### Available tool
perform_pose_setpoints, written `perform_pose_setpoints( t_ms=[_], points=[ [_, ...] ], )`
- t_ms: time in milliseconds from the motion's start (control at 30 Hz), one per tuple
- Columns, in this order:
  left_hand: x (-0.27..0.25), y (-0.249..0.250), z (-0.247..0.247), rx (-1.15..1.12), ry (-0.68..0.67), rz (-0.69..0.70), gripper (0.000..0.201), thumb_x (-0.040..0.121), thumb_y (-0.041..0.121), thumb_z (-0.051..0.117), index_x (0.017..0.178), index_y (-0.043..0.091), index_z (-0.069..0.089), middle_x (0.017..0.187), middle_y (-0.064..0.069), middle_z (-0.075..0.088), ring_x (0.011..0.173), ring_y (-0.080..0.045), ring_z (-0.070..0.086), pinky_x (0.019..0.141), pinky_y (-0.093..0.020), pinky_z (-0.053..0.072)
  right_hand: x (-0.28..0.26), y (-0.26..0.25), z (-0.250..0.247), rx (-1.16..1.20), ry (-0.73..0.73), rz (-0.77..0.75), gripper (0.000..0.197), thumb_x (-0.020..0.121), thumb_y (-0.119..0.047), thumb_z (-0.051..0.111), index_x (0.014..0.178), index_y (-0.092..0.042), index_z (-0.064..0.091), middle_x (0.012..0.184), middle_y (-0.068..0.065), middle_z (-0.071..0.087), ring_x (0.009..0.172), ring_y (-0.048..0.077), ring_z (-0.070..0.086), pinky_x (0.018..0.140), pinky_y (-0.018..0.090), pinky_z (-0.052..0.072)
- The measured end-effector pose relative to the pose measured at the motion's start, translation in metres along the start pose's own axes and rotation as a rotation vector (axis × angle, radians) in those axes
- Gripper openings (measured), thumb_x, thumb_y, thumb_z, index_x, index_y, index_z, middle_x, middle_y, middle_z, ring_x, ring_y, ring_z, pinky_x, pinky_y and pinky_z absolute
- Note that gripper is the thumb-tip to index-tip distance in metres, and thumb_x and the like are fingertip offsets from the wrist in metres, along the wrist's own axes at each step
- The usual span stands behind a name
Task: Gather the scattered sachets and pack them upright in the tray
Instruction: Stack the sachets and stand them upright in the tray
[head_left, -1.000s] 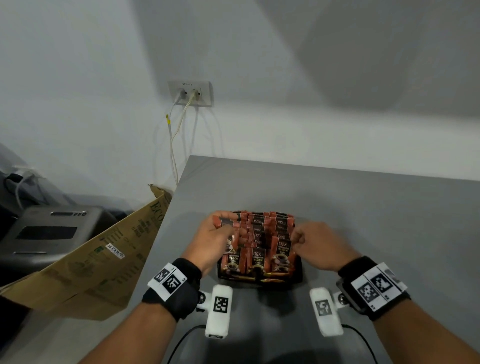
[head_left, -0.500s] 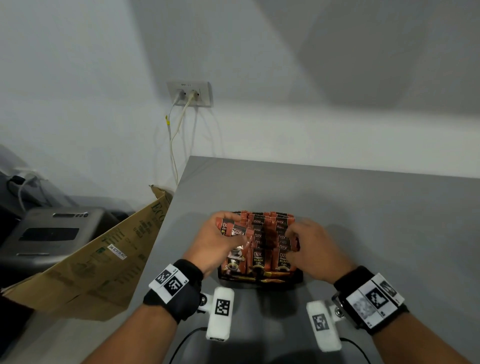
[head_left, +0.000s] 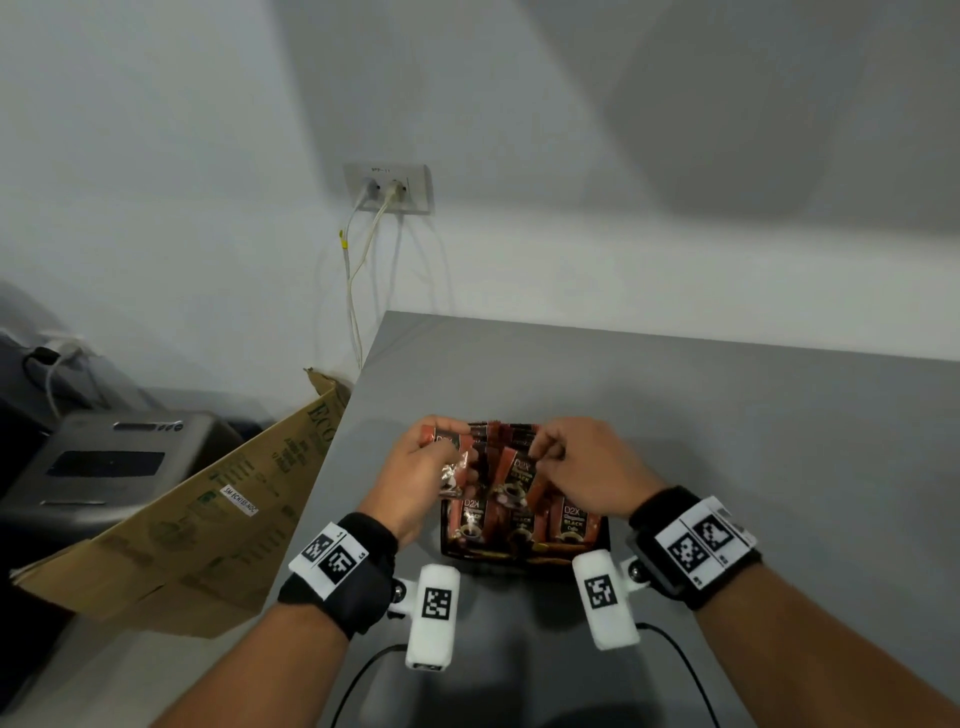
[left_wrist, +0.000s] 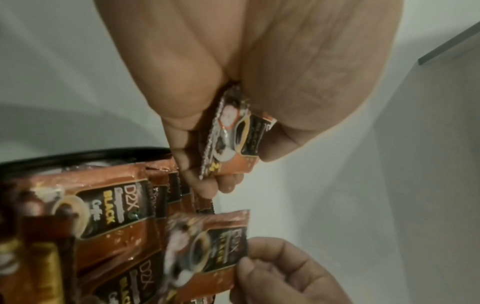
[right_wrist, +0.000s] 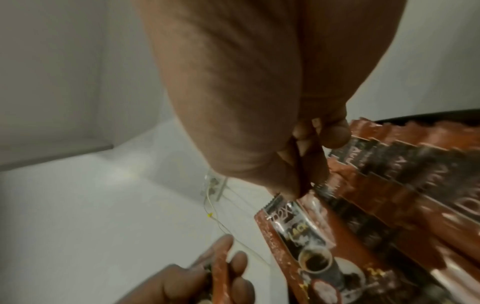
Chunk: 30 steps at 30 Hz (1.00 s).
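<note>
A black tray (head_left: 524, 552) on the grey table holds several orange-and-black coffee sachets (head_left: 569, 519) standing upright in rows. My left hand (head_left: 423, 467) hovers at the tray's left side and grips one sachet (left_wrist: 233, 139) between curled fingers and thumb. My right hand (head_left: 576, 465) is over the tray's right half and pinches the top edge of another sachet (right_wrist: 311, 242), which hangs tilted above the packed rows (right_wrist: 415, 174). The tray's rim (left_wrist: 78, 158) shows behind the rows in the left wrist view.
The grey table (head_left: 727, 415) stretches bare to the right and behind the tray. A flattened cardboard box (head_left: 182, 525) leans at the table's left edge, with a grey machine (head_left: 104, 462) beyond it. Cables hang from a wall socket (head_left: 387, 187).
Both hands have risen slightly above the tray. The right hand has lifted a sachet out of the rows by its top edge. The left hand keeps its sachet.
</note>
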<state>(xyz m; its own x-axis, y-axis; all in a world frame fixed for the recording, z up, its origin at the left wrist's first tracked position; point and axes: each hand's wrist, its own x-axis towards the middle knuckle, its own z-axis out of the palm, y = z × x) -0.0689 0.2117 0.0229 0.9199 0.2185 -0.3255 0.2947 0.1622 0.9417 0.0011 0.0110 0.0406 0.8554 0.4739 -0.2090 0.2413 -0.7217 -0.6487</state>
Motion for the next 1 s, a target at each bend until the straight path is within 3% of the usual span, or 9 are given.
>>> perform_pose_setpoints(
  t_ms=[233,333,467,567,667,800,1000],
  points=[
    [-0.001,-0.005,-0.007,0.013,-0.013,-0.005,0.025,0.089,-0.008,0.048,0.101,0.008,0.063,0.091,-0.015,0.069,0.079,-0.027,0.066,0.072,-0.043,0.055,0.002,0.009,0.024,-0.148,-0.134,0.015,0.022,0.097,-0.006,0.055,0.098,-0.024,0.068,0.090,-0.012,0.061,0.073,-0.003,0.053,0.060,0.011,0.037],
    [-0.001,-0.008,-0.007,0.044,-0.017,0.025,0.025,0.088,-0.010,0.053,0.101,0.009,0.063,0.087,-0.012,0.069,0.078,-0.025,0.066,0.070,-0.039,0.054,0.001,0.011,0.030,-0.193,-0.134,-0.008,0.021,0.096,-0.006,0.056,0.100,-0.022,0.069,0.093,-0.012,0.061,0.076,0.001,0.056,0.063,0.012,0.040],
    [-0.001,-0.008,-0.007,0.106,-0.042,0.053,0.027,0.089,-0.008,0.060,0.108,0.011,0.061,0.097,-0.009,0.074,0.081,-0.022,0.071,0.069,-0.034,0.057,-0.003,0.012,0.035,-0.241,-0.135,-0.044,0.019,0.096,-0.009,0.058,0.095,-0.025,0.067,0.094,-0.013,0.058,0.073,-0.001,0.054,0.062,0.010,0.037],
    [0.001,-0.008,-0.008,0.161,-0.058,0.061,0.029,0.087,-0.008,0.064,0.105,0.014,0.059,0.097,-0.014,0.074,0.083,-0.030,0.073,0.075,-0.046,0.061,-0.005,0.011,0.033,-0.212,-0.125,-0.046,0.015,0.095,-0.013,0.062,0.104,-0.023,0.068,0.102,-0.012,0.058,0.078,0.002,0.059,0.063,0.010,0.041],
    [0.001,-0.005,-0.010,0.358,-0.098,0.106,0.028,0.084,-0.002,0.069,0.098,0.020,0.059,0.098,-0.010,0.074,0.082,-0.034,0.073,0.072,-0.048,0.062,-0.007,0.009,0.019,-0.162,-0.088,-0.058,0.019,0.092,-0.017,0.065,0.110,-0.022,0.069,0.109,-0.010,0.061,0.084,0.000,0.058,0.070,0.012,0.045],
    [0.004,0.001,-0.005,0.706,-0.216,0.191,0.020,0.088,0.009,0.065,0.094,0.027,0.059,0.093,0.002,0.069,0.071,-0.014,0.069,0.059,-0.026,0.054,-0.016,0.010,-0.002,-0.098,-0.172,-0.036,0.014,0.092,-0.019,0.065,0.106,-0.022,0.070,0.097,-0.010,0.067,0.069,-0.003,0.062,0.059,0.011,0.046],
    [0.012,-0.004,-0.002,1.159,-0.333,0.270,0.015,0.084,0.015,0.065,0.093,0.026,0.061,0.087,0.010,0.065,0.079,-0.010,0.063,0.072,-0.031,0.056,-0.032,0.021,-0.005,-0.157,-0.320,-0.044,0.025,0.081,-0.031,0.076,0.106,-0.027,0.072,0.095,-0.015,0.069,0.084,-0.001,0.066,0.069,0.015,0.051]
  ],
)
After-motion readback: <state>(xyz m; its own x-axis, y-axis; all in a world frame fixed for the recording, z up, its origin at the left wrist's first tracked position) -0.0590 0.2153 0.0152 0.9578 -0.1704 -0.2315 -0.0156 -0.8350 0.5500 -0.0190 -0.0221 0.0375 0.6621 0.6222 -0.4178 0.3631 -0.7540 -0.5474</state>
